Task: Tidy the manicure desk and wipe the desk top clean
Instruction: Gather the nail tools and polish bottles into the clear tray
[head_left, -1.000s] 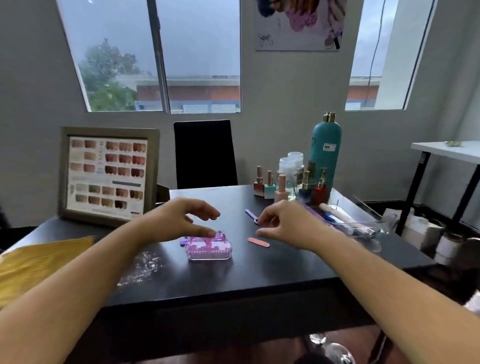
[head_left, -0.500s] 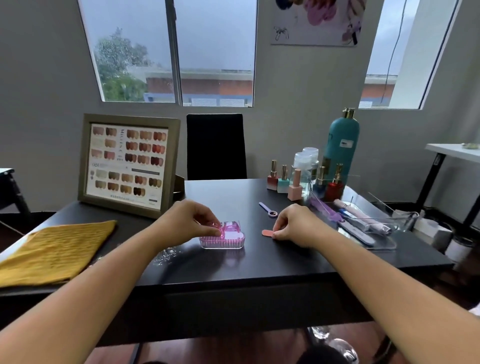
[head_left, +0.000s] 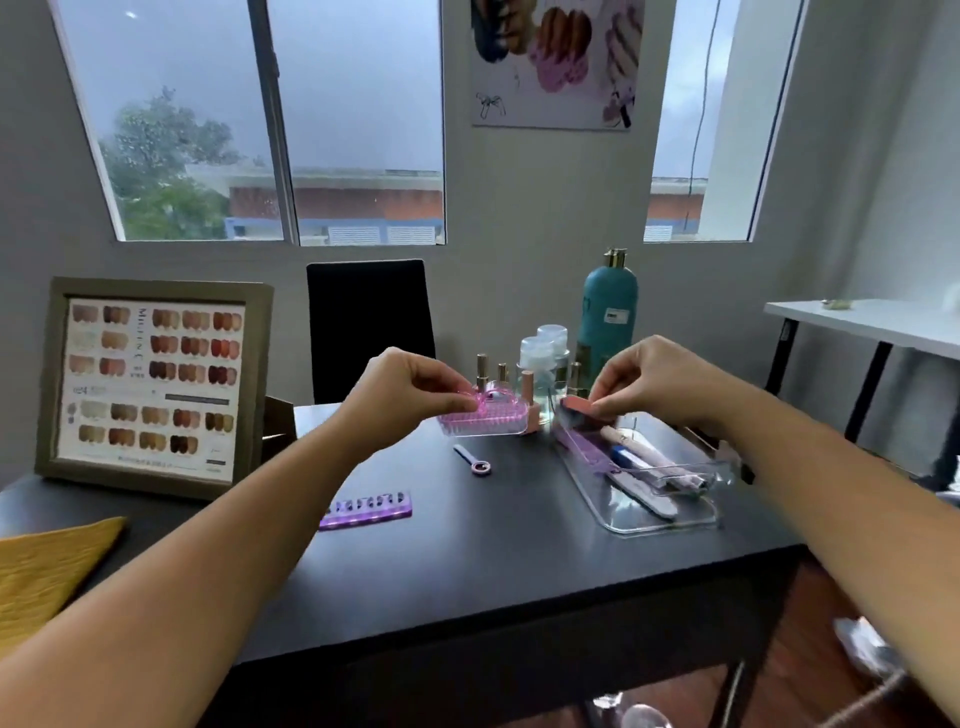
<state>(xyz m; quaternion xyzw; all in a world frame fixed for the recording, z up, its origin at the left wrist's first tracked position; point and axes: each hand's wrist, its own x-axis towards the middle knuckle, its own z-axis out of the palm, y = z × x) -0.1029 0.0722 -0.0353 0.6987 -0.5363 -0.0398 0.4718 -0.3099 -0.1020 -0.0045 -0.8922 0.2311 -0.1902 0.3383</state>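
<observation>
My left hand (head_left: 405, 395) pinches the handle of a clear pink nail brush (head_left: 485, 421) and holds it in the air above the black desk (head_left: 467, 561). My right hand (head_left: 660, 379) pinches a small salmon-pink nail file (head_left: 579, 406) over the far end of a clear plastic tray (head_left: 660, 519). Several files and tools lie in that tray. A purple toe separator (head_left: 366, 511) and a small purple ring-ended tool (head_left: 474, 460) lie flat on the desk top.
A yellow cloth (head_left: 47, 571) lies at the desk's left edge beside a framed nail colour chart (head_left: 153, 384). Polish bottles (head_left: 488, 371), clear jars (head_left: 543, 353) and a teal bottle (head_left: 608, 312) stand at the back. A black chair (head_left: 369, 322) is behind; a white table (head_left: 872, 325) stands right.
Both hands have risen from the desk top and moved toward the back: the left lifted the pink brush, the right lifted the salmon file over the tray. The purple toe separator now shows.
</observation>
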